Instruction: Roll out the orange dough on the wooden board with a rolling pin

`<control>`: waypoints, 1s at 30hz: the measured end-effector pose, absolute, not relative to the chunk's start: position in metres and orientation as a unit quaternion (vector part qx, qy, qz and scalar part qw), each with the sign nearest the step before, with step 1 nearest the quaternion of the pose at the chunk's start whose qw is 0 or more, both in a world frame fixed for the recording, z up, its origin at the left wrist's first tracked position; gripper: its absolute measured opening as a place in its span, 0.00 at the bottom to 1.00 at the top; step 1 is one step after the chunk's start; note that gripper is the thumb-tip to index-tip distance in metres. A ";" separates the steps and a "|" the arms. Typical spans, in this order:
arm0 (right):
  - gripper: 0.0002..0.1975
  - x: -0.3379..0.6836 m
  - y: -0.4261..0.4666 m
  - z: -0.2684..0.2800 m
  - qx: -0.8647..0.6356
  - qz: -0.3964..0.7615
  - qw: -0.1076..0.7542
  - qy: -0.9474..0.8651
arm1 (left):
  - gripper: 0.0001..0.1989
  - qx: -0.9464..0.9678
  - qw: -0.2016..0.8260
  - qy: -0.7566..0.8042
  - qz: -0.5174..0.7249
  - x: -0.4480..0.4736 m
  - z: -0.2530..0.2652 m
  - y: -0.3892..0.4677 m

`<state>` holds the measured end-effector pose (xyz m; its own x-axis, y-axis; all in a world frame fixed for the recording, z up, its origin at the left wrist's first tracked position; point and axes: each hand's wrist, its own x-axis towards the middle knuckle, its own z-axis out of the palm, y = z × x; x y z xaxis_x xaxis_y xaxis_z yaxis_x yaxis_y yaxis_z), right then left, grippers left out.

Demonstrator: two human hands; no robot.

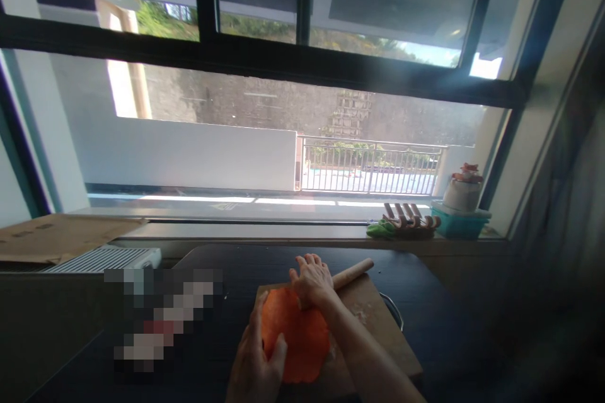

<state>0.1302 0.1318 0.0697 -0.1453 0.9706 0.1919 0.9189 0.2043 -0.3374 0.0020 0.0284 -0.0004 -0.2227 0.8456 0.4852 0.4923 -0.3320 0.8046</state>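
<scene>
A flat, rounded sheet of orange dough (300, 340) lies on a wooden board (373, 334). My left hand (259, 352) is at the sheet's left edge, fingers apart and thumb over the dough. A wooden rolling pin (353, 274) runs diagonally across the far part of the board, its near end on the dough's upper edge. Over the pin lies the palm of my right hand (312, 280), its fingers stretched out past the pin. White flour-like traces show on the board to the right of the dough.
The board rests on a dark table (227, 264); a metal handle (396, 312) sticks out at its right. A pixelated patch covers something on the left. Cardboard (61, 236) lies at far left. A brown slatted object (409, 217) and a teal box (460, 220) stand by the window.
</scene>
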 end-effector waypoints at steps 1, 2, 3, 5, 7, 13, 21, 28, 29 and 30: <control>0.23 0.134 0.124 0.067 -0.625 0.063 0.192 -0.754 | 0.32 0.602 0.161 0.553 0.554 0.003 0.000 0.028; 0.22 0.139 0.114 0.063 -0.623 0.055 0.198 -0.755 | 0.32 0.600 0.162 0.553 0.555 0.003 0.001 0.028; 0.21 0.145 0.103 0.058 -0.621 0.045 0.205 -0.755 | 0.32 0.597 0.163 0.556 0.555 0.004 0.002 0.028; 0.21 0.158 0.079 0.048 -0.618 0.032 0.211 -0.757 | 0.32 0.588 0.168 0.563 0.555 0.005 0.003 0.028; 0.20 0.169 0.060 0.039 -0.614 0.017 0.213 -0.760 | 0.32 0.586 0.170 0.565 0.556 0.006 0.003 0.027; 0.20 0.162 0.071 0.044 -0.618 0.019 0.211 -0.757 | 0.33 0.594 0.161 0.568 0.546 0.006 0.003 0.027; 0.22 0.126 0.138 0.075 -0.633 0.077 0.171 -0.751 | 0.32 0.610 0.174 0.559 0.534 -0.002 -0.003 0.029; 0.19 0.157 0.077 0.046 -0.622 0.031 0.206 -0.754 | 0.33 0.594 0.166 0.560 0.554 0.004 -0.006 0.030; 0.19 0.162 0.069 0.042 -0.622 0.024 0.210 -0.754 | 0.33 0.588 0.165 0.561 0.558 0.005 -0.006 0.030; 0.20 0.165 0.063 0.039 -0.621 0.017 0.213 -0.754 | 0.33 0.587 0.165 0.561 0.560 0.006 -0.005 0.030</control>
<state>0.1655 0.0629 0.0389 -0.1386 0.9439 0.2996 0.9292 0.2286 -0.2903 0.0060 0.0302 -0.0051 -0.2569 0.8439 0.4710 0.4734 -0.3150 0.8226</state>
